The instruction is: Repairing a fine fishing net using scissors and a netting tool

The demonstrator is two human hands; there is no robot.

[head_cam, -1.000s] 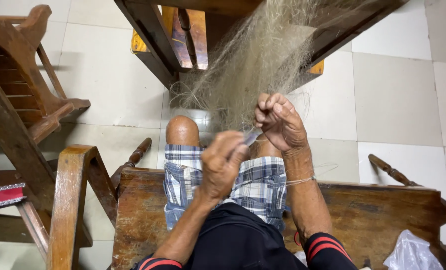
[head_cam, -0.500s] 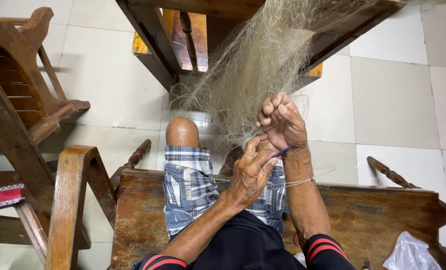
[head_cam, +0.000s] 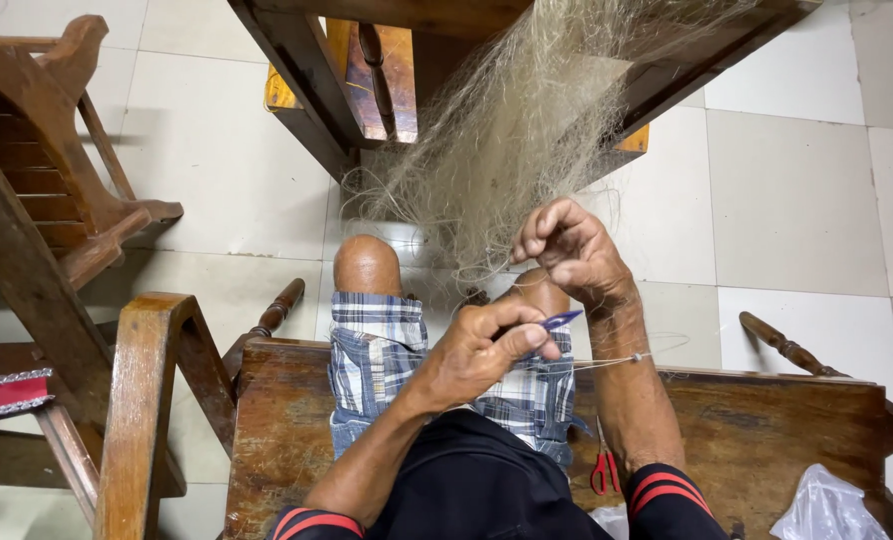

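Fishing net (head_cam: 527, 130) hangs pale and tangled from the wooden frame (head_cam: 307, 70) up ahead, draping down toward the knees. Right hand (head_cam: 572, 250) sits nearer, fingers curled shut on its lower strands. Left hand (head_cam: 477, 345) is pinched tight on a blue netting needle (head_cam: 559, 320), long axis pointing up-right at the mesh, just beside the right wrist. Red scissors (head_cam: 603, 470) lie on the bench (head_cam: 777, 430).

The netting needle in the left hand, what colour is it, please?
Blue needle, pinched in the left hand; head view.
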